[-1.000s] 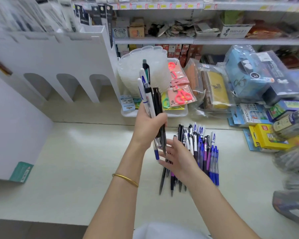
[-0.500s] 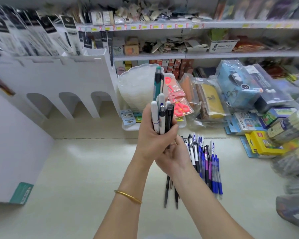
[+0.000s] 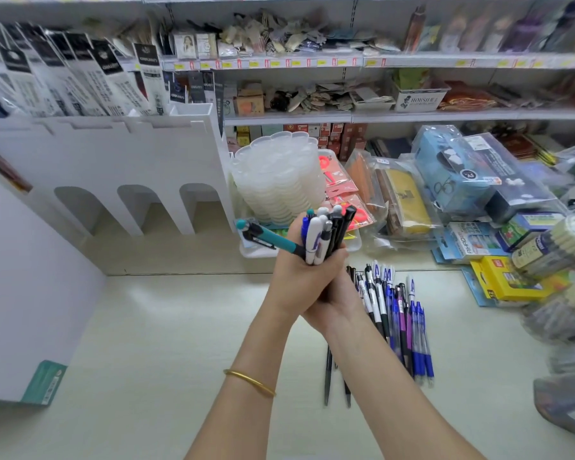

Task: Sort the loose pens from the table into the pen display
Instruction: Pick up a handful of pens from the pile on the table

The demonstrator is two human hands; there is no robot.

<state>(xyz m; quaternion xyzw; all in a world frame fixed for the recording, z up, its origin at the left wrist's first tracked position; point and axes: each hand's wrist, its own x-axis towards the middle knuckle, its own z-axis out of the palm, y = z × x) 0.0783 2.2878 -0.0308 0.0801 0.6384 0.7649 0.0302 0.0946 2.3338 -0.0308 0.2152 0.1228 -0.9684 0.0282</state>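
Legible writing was scarce. A white box (image 3: 417,101) on the shelf at upper right carried dark lettering beginning "HOBI"; we could not read the remainder with certainty. A blue pack (image 3: 468,244) at the right of the table (image 3: 180,343) bore the brand "AIHAO", and the yellow box (image 3: 507,282) just below it showed the figure "12". The yellow price labels (image 3: 263,64) along the shelf edge and the print on the hanging packs (image 3: 113,78) at upper left were too blurred to read.

At frame centre, the left hand (image 3: 296,283), with a gold bangle (image 3: 249,381) on its wrist, was closed around a bunch of pens (image 3: 326,237) held upright above the table. The right hand (image 3: 334,305) was clasped around the base of the same bunch from below. One teal pen (image 3: 269,239) leaned out of the bunch toward the left. The loose pens (image 3: 395,313) lay in a row on the table just right of the hands. The white pen display (image 3: 130,154), with three arched openings, stood at left, well apart from the bunch.

Half a second earlier the teal pen had stood upright above the others; it had since tipped leftward. A second earlier the left hand alone had held the bunch, while the right hand lay open over the loose pens.
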